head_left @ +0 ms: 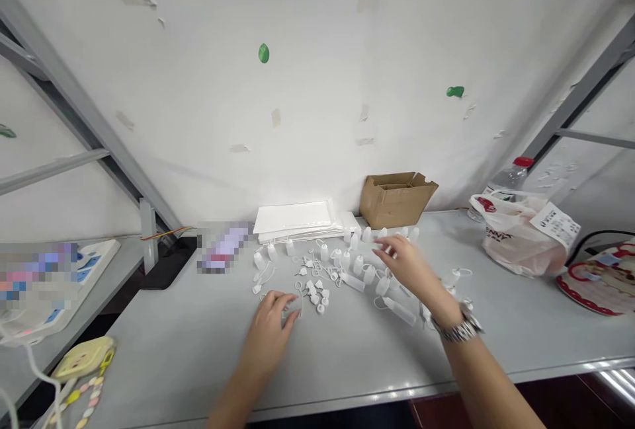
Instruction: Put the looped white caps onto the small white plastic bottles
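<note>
My left hand [272, 320] is low over the grey table, its fingers curled around a thin white strap [301, 303] that shows at the fingertips. What else may be inside that hand is hidden. Beside it lies a pile of small white caps [315, 291], some with looped straps. My right hand [404, 262] reaches over a group of small white squeeze bottles, its thumb and fingers apart and nothing visible between them. Several bottles stand upright, like the one [324, 252] behind the caps. Another bottle [399, 311] lies on its side below my right hand.
At the back are a stack of white sheets [292, 219] and an open cardboard box [397, 201]. A plastic bag [516, 237] and a red-capped bottle [510, 174] stand on the right. A black flat object [169, 264] lies left; a yellow case [83, 357] sits nearer.
</note>
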`<state>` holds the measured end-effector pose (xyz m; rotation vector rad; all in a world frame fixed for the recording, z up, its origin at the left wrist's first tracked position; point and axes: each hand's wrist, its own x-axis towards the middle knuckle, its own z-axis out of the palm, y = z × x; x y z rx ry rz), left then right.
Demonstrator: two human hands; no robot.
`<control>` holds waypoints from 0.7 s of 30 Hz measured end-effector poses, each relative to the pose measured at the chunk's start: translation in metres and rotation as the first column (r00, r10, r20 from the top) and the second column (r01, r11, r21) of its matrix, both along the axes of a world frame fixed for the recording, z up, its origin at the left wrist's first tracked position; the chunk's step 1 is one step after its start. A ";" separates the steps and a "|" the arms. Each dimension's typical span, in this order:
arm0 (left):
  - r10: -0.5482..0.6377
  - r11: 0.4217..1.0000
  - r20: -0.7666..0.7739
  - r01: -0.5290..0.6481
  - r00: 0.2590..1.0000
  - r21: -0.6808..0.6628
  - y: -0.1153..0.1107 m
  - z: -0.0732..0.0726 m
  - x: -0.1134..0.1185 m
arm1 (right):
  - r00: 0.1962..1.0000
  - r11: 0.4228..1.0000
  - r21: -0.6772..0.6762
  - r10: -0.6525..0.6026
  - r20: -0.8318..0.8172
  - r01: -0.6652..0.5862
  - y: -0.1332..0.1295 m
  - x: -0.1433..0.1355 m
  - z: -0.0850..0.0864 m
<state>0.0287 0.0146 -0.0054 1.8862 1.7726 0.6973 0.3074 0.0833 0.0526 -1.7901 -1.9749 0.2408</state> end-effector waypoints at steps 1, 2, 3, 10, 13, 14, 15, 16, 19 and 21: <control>0.000 1.000 -0.032 0.000 1.000 0.001 0.001 0.001 0.000 | 1.000 1.000 -0.020 0.018 0.019 -0.018 0.014 -0.006 0.000; -0.002 1.000 -0.070 0.002 0.998 0.001 0.003 0.001 -0.001 | 0.999 0.998 -0.045 0.035 0.040 -0.033 0.027 -0.010 -0.001; -0.006 1.000 -0.111 0.006 0.994 0.002 0.006 0.002 -0.001 | 0.997 0.996 -0.073 0.050 0.062 -0.045 0.038 -0.014 -0.002; -0.020 1.000 -0.213 0.022 0.977 0.010 0.032 0.007 0.006 | 0.982 0.968 -0.242 0.106 0.159 -0.065 0.070 -0.026 -0.017; -0.015 1.000 -0.202 0.016 0.979 0.005 0.042 0.008 0.012 | 0.981 0.962 -0.262 0.115 0.153 -0.072 0.070 -0.027 -0.015; -0.013 1.000 -0.190 0.013 0.982 0.001 0.044 0.008 0.014 | 0.983 0.964 -0.256 0.111 0.147 -0.071 0.068 -0.026 -0.011; -0.011 1.000 -0.175 0.010 0.985 -0.004 0.046 0.007 0.015 | 0.985 0.968 -0.242 0.102 0.137 -0.067 0.064 -0.026 -0.006; -0.009 1.000 -0.155 0.008 0.988 -0.008 0.047 0.007 0.016 | 0.988 0.974 -0.220 0.090 0.125 -0.061 0.058 -0.026 0.000; -0.003 1.000 -0.082 0.002 0.997 -0.016 0.049 0.004 0.017 | 0.996 0.991 -0.125 0.065 0.063 -0.056 0.027 -0.027 0.018; 0.007 1.000 -0.024 -0.008 1.000 -0.017 0.049 0.003 0.017 | 0.993 0.988 -0.108 0.114 0.008 -0.112 -0.003 -0.031 0.019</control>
